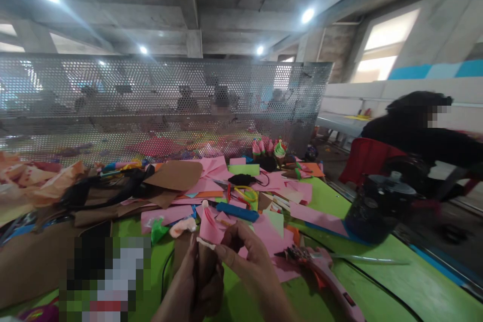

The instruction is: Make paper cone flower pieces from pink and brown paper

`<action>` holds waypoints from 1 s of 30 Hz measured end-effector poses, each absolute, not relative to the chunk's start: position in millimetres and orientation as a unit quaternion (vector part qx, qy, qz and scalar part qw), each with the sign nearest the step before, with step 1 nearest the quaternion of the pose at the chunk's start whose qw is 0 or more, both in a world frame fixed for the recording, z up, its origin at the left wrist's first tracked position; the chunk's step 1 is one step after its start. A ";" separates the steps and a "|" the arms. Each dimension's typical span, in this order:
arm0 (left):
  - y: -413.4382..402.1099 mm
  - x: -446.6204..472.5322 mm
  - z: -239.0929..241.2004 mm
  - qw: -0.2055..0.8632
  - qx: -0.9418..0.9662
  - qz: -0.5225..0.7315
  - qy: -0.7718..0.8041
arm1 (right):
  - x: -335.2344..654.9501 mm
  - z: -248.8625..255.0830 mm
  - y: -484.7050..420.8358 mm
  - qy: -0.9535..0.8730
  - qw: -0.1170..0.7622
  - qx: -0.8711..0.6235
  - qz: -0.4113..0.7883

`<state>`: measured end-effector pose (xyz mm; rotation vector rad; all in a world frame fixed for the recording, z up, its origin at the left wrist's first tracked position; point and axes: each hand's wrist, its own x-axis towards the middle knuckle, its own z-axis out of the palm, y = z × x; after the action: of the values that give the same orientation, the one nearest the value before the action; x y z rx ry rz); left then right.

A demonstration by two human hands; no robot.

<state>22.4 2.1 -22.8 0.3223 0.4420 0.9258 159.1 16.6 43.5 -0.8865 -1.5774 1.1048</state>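
- The small pink cone (208, 226) is between your hands, over the green table (426, 294), with a white strip (206, 244) round its bottom.
- Your left hand (188, 274) has its fingers wrapped round the brown cone (206, 261) below.
- Your right hand (254, 266) has its thumb and finger pinched on the strip's end.
- Past them lies a blue cutter (237, 212).
- A pink glue gun (328, 276) lies to your right.

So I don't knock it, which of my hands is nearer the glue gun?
Right. Your right hand is left of the glue gun, not touching it; your left hand is farther left, beyond the right hand.
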 end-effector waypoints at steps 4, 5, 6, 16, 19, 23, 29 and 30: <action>-1.0 20.9 -15.5 0.859 0.158 0.451 0.182 | 159.3 46.4 16.7 -0.639 0.500 -0.335 0.479; -2.0 20.5 -14.3 0.861 0.156 0.452 0.173 | 159.0 46.3 17.0 -0.637 0.500 -0.332 0.484; -3.0 20.1 -13.6 0.863 0.152 0.452 0.164 | 158.7 45.8 17.5 -0.637 0.498 -0.332 0.486; -3.3 17.8 -16.7 0.900 0.116 0.398 0.139 | 155.8 38.8 20.5 -0.642 0.503 -0.349 0.462; -2.7 17.2 -17.5 0.899 0.118 0.396 0.142 | 156.6 39.6 20.6 -0.642 0.500 -0.351 0.463; -3.3 17.1 -17.4 0.894 0.140 0.406 0.126 | 157.4 41.6 19.3 -0.624 0.500 -0.325 0.505; -1.3 25.0 -13.3 0.868 0.179 0.442 0.141 | 158.8 42.4 19.2 -0.614 0.497 -0.318 0.524; -0.6 26.1 -13.6 0.861 0.185 0.450 0.150 | 158.9 42.6 19.3 -0.618 0.491 -0.327 0.520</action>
<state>26.1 -0.6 -13.6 0.3871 0.3154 0.9436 158.9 19.3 42.6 -0.7928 -1.5001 1.2620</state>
